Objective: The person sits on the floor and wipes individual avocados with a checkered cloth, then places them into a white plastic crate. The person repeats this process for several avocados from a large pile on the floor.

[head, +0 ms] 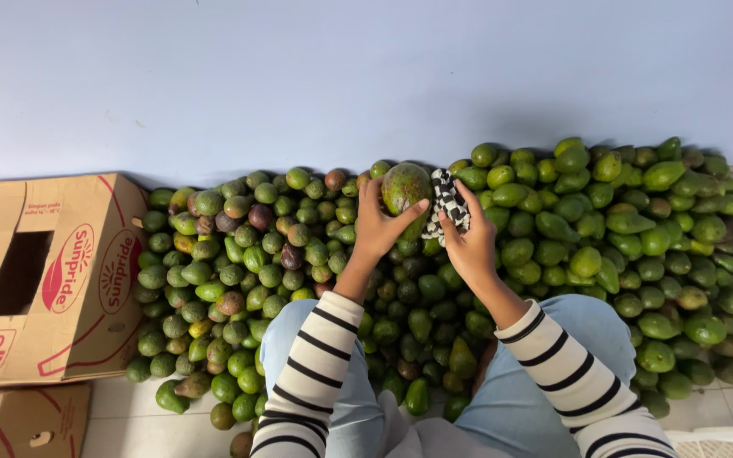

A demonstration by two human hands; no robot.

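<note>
My left hand (377,227) holds up a large green avocado (405,188) with brownish patches, fingers wrapped around its lower side. My right hand (471,243) grips a black-and-white checked cloth (449,202) that touches the avocado's right side. Both hands are raised over a big heap of green avocados (553,229) piled against the wall. My arms are in black-and-white striped sleeves, and my knees in blue jeans frame the near part of the heap.
A brown cardboard box (69,280) with red print lies on its side at the left, and a second box (23,420) sits below it. A white plastic crate corner (723,443) shows at the bottom right. A pale blue wall (299,76) rises behind the heap.
</note>
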